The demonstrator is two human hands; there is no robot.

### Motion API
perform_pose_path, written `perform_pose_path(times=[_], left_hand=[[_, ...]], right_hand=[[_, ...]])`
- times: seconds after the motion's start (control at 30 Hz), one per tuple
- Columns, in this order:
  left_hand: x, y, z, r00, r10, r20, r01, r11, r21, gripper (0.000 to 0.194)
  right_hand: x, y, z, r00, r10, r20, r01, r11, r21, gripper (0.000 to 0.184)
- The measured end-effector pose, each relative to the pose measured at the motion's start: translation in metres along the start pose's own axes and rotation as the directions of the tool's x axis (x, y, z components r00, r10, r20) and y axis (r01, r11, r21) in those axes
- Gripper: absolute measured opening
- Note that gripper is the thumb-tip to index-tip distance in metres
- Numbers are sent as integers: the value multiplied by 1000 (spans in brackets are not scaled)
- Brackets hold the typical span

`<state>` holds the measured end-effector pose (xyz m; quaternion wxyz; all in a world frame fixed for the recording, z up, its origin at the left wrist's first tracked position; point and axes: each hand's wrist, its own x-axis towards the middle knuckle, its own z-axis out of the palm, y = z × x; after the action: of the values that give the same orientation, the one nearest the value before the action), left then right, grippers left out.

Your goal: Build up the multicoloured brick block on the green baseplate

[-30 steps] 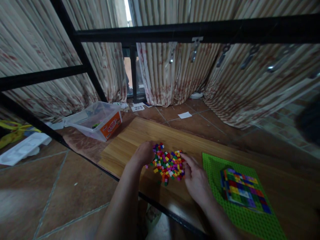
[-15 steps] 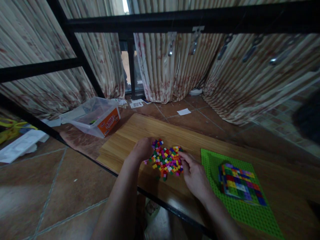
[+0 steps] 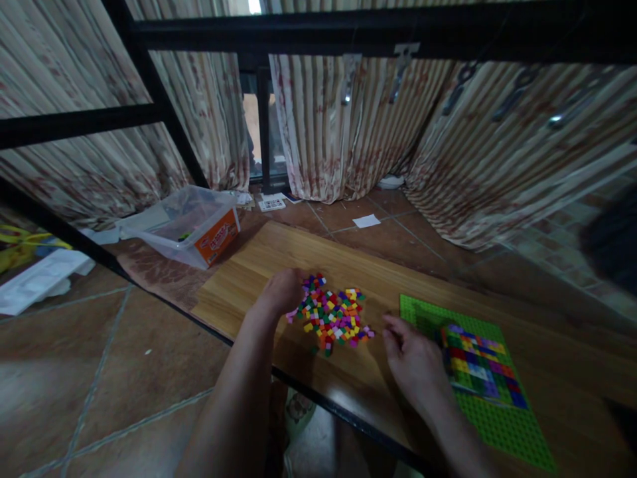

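A loose pile of small coloured toy bricks (image 3: 333, 315) lies on the wooden tabletop (image 3: 298, 249). At the pile's left edge rests my left hand (image 3: 283, 291), its fingers curled in and mostly hidden behind the back of the hand. My right hand (image 3: 413, 358) hovers between the pile and a green studded baseplate (image 3: 502, 431), thumb and forefinger drawn close together; anything between them is too small to make out. On the baseplate stands a block built of many-coloured bricks (image 3: 482, 365), just right of that hand.
A clear plastic box (image 3: 194, 229) with an orange label sits beyond the table's left end. Black metal bars (image 3: 323, 33) cross above, with metal clips hanging from them. White paper (image 3: 366, 221) lies on the tiled floor, and a white tray (image 3: 42, 279) is far left.
My right hand has drawn away from the pile, rightward toward the green baseplate. My left hand stays at the pile's left edge. The camera view has shifted slightly.
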<state>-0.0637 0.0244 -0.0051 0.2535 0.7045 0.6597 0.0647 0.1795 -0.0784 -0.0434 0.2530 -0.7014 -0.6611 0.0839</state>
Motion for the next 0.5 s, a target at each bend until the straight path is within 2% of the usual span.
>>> perform_pose_path(times=[0.2,0.33,0.4,0.5], left_hand=[[-2,3,-3,999,-48,-7,49,997,64,30],[-3,5,-5,998,-70,-12,70,994,85,30],[-2,5,-5,997,-72,-13,73,994,87,29],[-2,4,-5,998,-66,-10,67,994,91,29]], right_hand=[[-4,-24,10,994,-31,105,5,971,241,35],[-2,-29,8,998,-41,47,23,942,335,31],[-7,-34,7,997,-77,-2,72,935,348,26],[-22,-48,10,974,-227,7,211,914,347,20]])
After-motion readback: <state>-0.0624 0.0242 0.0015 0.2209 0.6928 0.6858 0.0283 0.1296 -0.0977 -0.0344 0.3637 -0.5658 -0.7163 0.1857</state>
